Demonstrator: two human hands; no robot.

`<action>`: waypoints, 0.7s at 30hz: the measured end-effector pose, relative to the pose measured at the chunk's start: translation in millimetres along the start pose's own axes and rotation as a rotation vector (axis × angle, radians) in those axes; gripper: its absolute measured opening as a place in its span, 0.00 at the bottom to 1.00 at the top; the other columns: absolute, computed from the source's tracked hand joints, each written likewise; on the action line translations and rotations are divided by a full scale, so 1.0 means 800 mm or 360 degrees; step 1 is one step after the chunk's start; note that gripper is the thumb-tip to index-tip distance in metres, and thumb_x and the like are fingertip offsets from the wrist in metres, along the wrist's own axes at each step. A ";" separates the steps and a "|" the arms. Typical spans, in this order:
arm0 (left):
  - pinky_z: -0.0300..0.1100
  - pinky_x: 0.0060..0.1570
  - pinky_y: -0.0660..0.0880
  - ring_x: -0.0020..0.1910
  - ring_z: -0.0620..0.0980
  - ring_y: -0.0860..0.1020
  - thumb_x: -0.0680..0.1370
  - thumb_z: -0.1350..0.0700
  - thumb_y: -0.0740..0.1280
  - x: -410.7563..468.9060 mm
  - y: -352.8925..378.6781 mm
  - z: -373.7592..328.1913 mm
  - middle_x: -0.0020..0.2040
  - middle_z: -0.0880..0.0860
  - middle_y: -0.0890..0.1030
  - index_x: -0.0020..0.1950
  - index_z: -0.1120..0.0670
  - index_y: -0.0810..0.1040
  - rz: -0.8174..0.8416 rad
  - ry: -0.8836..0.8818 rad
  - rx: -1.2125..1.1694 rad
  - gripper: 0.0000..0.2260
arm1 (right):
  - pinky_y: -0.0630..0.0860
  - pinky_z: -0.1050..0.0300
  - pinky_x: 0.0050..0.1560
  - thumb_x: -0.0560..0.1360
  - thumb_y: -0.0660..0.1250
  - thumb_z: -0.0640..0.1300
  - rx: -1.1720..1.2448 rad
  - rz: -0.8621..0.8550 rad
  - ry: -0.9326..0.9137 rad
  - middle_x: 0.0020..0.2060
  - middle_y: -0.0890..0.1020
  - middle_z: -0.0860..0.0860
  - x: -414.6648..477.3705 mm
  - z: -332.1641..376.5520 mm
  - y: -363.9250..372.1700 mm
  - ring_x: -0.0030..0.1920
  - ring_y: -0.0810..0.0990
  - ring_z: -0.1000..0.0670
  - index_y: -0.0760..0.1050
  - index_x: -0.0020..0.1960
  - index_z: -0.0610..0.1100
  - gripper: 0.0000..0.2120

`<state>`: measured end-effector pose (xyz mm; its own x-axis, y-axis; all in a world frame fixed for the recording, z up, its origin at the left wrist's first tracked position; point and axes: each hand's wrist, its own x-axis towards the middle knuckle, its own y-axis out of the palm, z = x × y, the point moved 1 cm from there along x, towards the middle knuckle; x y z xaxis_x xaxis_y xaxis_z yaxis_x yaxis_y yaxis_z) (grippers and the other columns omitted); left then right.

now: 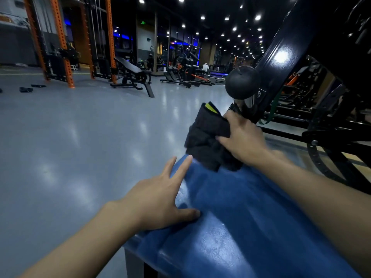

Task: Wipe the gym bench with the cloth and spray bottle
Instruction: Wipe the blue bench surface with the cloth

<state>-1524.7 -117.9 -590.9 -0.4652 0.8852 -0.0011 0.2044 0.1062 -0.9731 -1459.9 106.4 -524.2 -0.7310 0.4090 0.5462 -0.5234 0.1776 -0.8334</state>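
Blue padding of the gym bench is seemingly being wiped at its far end, where the cloth is being clutched by the right hand. The bench's left edge is being pressed by the left hand, fingers spread wide. No spray bottle is being shown. With the cloth bunched, patches could be missed.

A round black knob on a machine frame sits just beyond the right hand. Well past the left hand, across the grey floor, stand an orange rack and a black incline bench.
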 end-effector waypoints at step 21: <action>0.45 0.50 0.69 0.59 0.46 0.71 0.68 0.22 0.58 -0.008 0.010 0.004 0.60 0.41 0.69 0.58 0.43 0.66 -0.0015 0.0017 0.0146 0.30 | 0.58 0.31 0.69 0.70 0.42 0.79 -0.0031 0.0967 0.0106 0.78 0.57 0.52 -0.006 0.032 0.104 0.76 0.57 0.39 0.51 0.76 0.64 0.39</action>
<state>-1522.6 -124.2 -599.3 -0.4576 0.8891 0.0101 0.1201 0.0730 -0.9901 -1511.4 96.5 -593.9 -0.8670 0.4972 -0.0334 -0.0126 -0.0889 -0.9960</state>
